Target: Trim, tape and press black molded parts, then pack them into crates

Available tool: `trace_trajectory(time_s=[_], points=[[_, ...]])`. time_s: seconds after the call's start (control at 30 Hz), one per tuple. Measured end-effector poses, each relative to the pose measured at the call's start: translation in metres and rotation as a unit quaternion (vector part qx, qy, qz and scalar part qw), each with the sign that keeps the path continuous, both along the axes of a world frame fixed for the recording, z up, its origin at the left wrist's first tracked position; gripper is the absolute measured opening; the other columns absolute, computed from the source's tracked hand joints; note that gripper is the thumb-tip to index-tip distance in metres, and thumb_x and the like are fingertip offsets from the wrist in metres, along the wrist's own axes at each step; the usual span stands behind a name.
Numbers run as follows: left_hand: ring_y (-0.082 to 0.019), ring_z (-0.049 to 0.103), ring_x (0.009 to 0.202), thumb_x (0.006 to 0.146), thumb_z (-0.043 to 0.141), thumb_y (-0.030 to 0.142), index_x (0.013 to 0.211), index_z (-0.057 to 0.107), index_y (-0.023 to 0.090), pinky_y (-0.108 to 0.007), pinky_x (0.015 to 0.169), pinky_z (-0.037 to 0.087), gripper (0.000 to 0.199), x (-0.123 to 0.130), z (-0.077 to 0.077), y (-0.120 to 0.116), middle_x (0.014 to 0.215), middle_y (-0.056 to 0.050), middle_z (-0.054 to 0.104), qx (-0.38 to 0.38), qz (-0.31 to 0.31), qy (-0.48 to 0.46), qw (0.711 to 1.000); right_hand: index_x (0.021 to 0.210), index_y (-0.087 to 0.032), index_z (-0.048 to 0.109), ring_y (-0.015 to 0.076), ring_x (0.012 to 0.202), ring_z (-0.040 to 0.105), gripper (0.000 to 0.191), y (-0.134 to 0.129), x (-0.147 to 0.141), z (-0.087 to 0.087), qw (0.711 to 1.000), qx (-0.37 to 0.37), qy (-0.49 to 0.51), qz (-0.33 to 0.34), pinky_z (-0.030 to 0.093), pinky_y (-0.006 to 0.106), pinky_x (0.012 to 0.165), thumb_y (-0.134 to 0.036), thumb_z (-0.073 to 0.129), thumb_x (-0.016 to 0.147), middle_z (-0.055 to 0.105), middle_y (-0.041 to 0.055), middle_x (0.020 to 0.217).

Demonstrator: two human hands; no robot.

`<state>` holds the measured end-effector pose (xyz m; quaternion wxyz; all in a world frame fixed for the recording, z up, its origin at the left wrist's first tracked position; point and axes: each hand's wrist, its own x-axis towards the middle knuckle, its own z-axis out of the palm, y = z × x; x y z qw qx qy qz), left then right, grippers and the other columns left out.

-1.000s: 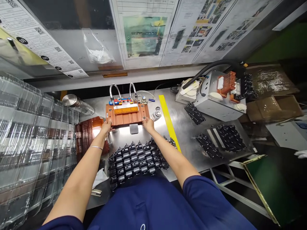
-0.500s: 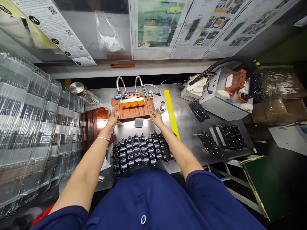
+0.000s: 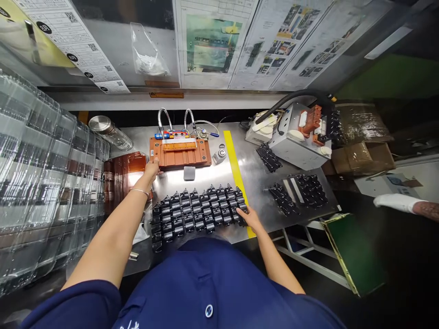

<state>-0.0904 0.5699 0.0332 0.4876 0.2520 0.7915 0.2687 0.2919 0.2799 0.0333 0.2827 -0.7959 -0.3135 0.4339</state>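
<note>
An orange-brown fixture block (image 3: pixel 181 158) with a yellow ruler-like strip, two metal-sleeved hoses and a small blue cylinder lies on the steel bench. My left hand (image 3: pixel 152 171) is closed around its front left corner. In front of the block, rows of black moulded plastic parts (image 3: pixel 195 210) lie side by side. At the right end of these rows, my right hand (image 3: pixel 249 218) has its fingers on the last black part, gripping its edge; the thumb is partly hidden. A grey square pad (image 3: pixel 189 173) sits between block and rows.
Clear plastic trays (image 3: pixel 51 192) stack high on the left, near a glass bottle (image 3: pixel 115 135). A yellow strip (image 3: pixel 235 169) crosses the bench. On the right stand a grey machine box (image 3: pixel 291 146) and more black parts (image 3: pixel 308 189). Another person's white-covered limb (image 3: pixel 398 202) shows at far right.
My right hand has left the block's right corner and come down toward me to the right end of the black rows. My left hand stays on the block. The view has shifted slightly right.
</note>
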Motion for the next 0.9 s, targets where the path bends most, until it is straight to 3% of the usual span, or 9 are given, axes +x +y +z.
trace_trajectory(time_s=[0.2,0.3,0.37,0.5,0.57,0.63,0.73,0.8,0.9], points=[[-0.011,0.054,0.058,0.090,0.051,0.040,0.098,0.059,0.013,-0.023,0.050,0.054,0.029,-0.001,-0.001,-0.006,0.075,-0.005,0.054,0.023,-0.009,0.008,1.000,0.079,-0.021,0.067,0.0310,0.088,0.070,0.035,0.014,0.012,0.008,0.999,0.012,-0.012,0.038,0.055,0.040,0.079,-0.051,0.065,0.061,0.075,0.0105,0.085],[-0.014,0.059,0.065,0.088,0.053,0.042,0.095,0.060,0.014,-0.022,0.051,0.053,0.030,0.001,-0.006,-0.012,0.079,-0.008,0.059,0.030,-0.011,0.010,0.999,0.083,-0.023,0.068,0.0320,0.088,0.070,0.032,0.036,0.023,0.025,0.985,-0.009,-0.154,0.074,0.055,0.042,0.078,-0.049,0.061,0.065,0.075,0.0102,0.085],[-0.017,0.062,0.071,0.088,0.052,0.041,0.094,0.060,0.014,-0.023,0.050,0.053,0.028,0.002,-0.010,-0.017,0.085,-0.010,0.062,0.030,-0.020,0.010,0.999,0.091,-0.025,0.069,0.0317,0.085,0.070,0.034,0.058,0.022,0.041,0.957,-0.015,-0.268,0.107,0.055,0.042,0.075,-0.049,0.060,0.069,0.074,0.0099,0.085],[-0.024,0.065,0.084,0.090,0.049,0.038,0.099,0.061,0.014,-0.030,0.056,0.055,0.029,0.002,-0.011,-0.021,0.096,-0.016,0.064,0.027,-0.051,0.022,0.998,0.111,-0.025,0.065,0.0278,0.096,0.067,0.038,0.122,-0.021,0.070,0.901,0.083,-0.354,0.237,0.053,0.038,0.083,-0.042,0.056,0.078,0.072,0.0093,0.103],[-0.029,0.064,0.097,0.088,0.052,0.034,0.103,0.061,0.012,-0.037,0.071,0.056,0.028,0.000,-0.005,-0.021,0.101,-0.018,0.064,0.027,-0.066,0.038,0.997,0.118,-0.023,0.062,0.0262,0.106,0.064,0.039,0.158,-0.059,0.073,0.867,0.162,-0.344,0.322,0.050,0.039,0.091,-0.035,0.056,0.081,0.069,0.0095,0.115],[-0.032,0.056,0.114,0.086,0.055,0.030,0.112,0.059,0.011,-0.044,0.092,0.048,0.032,0.000,0.007,-0.026,0.114,-0.021,0.061,0.057,-0.080,0.087,0.991,0.121,-0.019,0.061,0.0252,0.116,0.058,0.038,0.191,-0.099,0.066,0.818,0.239,-0.323,0.411,0.045,0.040,0.100,-0.030,0.055,0.085,0.064,0.0118,0.124],[-0.030,0.044,0.127,0.091,0.046,0.031,0.125,0.053,0.013,-0.046,0.107,0.034,0.039,0.008,0.023,-0.044,0.130,-0.020,0.053,0.208,-0.141,0.212,0.944,0.123,-0.016,0.060,0.0247,0.124,0.052,0.036,0.226,-0.149,0.044,0.759,0.292,-0.318,0.487,0.038,0.045,0.106,-0.022,0.050,0.089,0.060,0.0139,0.129],[-0.028,0.047,0.124,0.094,0.040,0.034,0.123,0.056,0.015,-0.045,0.107,0.035,0.038,0.018,0.027,-0.057,0.129,-0.017,0.055,0.315,-0.231,0.264,0.882,0.123,-0.017,0.059,0.0254,0.125,0.050,0.035,0.237,-0.169,0.029,0.744,0.293,-0.329,0.503,0.035,0.048,0.106,-0.017,0.047,0.090,0.059,0.0142,0.130],[-0.028,0.051,0.118,0.092,0.046,0.033,0.115,0.062,0.018,-0.049,0.106,0.034,0.032,0.032,0.021,-0.062,0.124,-0.015,0.060,0.366,-0.357,0.297,0.806,0.120,-0.016,0.061,0.0267,0.124,0.049,0.033,0.244,-0.177,0.014,0.738,0.285,-0.342,0.507,0.035,0.049,0.104,-0.016,0.045,0.091,0.058,0.0139,0.131]])
